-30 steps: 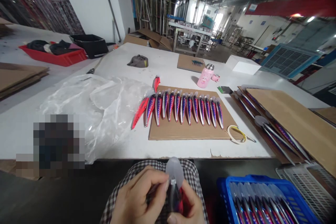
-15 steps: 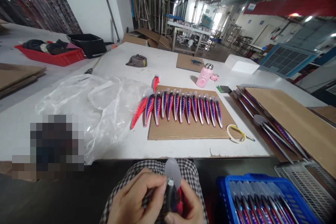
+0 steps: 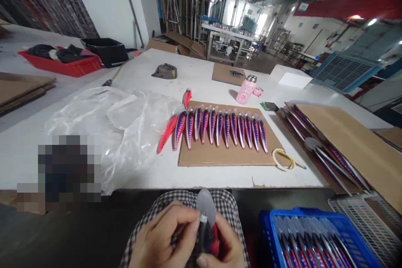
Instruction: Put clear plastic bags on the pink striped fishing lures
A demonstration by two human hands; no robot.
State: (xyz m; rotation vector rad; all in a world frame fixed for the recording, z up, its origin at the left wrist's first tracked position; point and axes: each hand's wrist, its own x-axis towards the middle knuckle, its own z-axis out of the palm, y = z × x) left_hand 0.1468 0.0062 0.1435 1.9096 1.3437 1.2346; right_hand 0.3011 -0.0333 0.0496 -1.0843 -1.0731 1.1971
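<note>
Two hands hold a fishing lure at the bottom centre of the frame, below the front edge of a busy table.
Across the middle, a row of striped lures lies mostly on a cardboard sheet, with a crumpled plastic bag to its left, a yellowish coil at its lower right corner and a pink bottle behind; a blue basket of more lures fills the lower right. The held lure sits between the hands, clear lip upward: the left hand has thumb and forefinger tips drawn together at the lip's base, while the right hand curls around the right side, thumb across the body (its lower end is hidden).
</note>
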